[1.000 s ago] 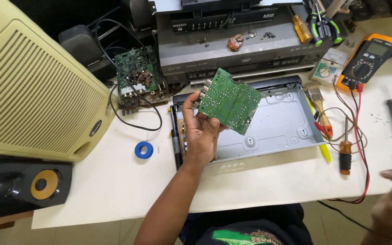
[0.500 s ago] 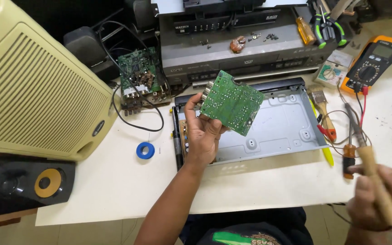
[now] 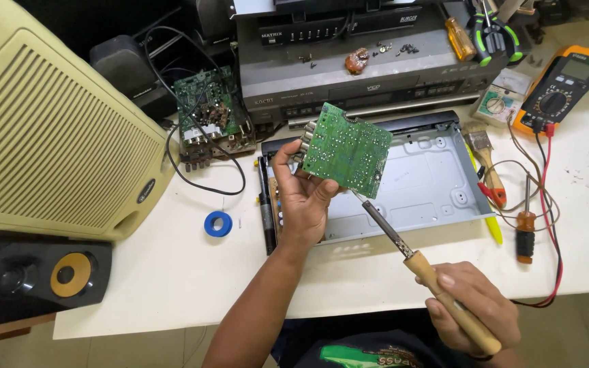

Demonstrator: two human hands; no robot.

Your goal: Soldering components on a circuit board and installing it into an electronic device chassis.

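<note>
My left hand (image 3: 303,197) holds a green circuit board (image 3: 346,149) up over the table, solder side facing me, gripped at its lower left edge. My right hand (image 3: 472,310) grips the wooden handle of a soldering iron (image 3: 423,264). Its metal tip points up and left and reaches the board's lower edge. Under the board lies an open grey metal chassis (image 3: 431,180).
A cream speaker cabinet (image 3: 49,129) and a black speaker (image 3: 35,272) fill the left. A second green board (image 3: 206,112), blue tape roll (image 3: 217,223), stacked players (image 3: 356,61), an orange multimeter (image 3: 564,88), brush (image 3: 484,153) and screwdriver (image 3: 525,228) lie around.
My right hand has swung in from the right edge with the soldering iron, bringing its tip up to the board. The left hand holds the board almost still.
</note>
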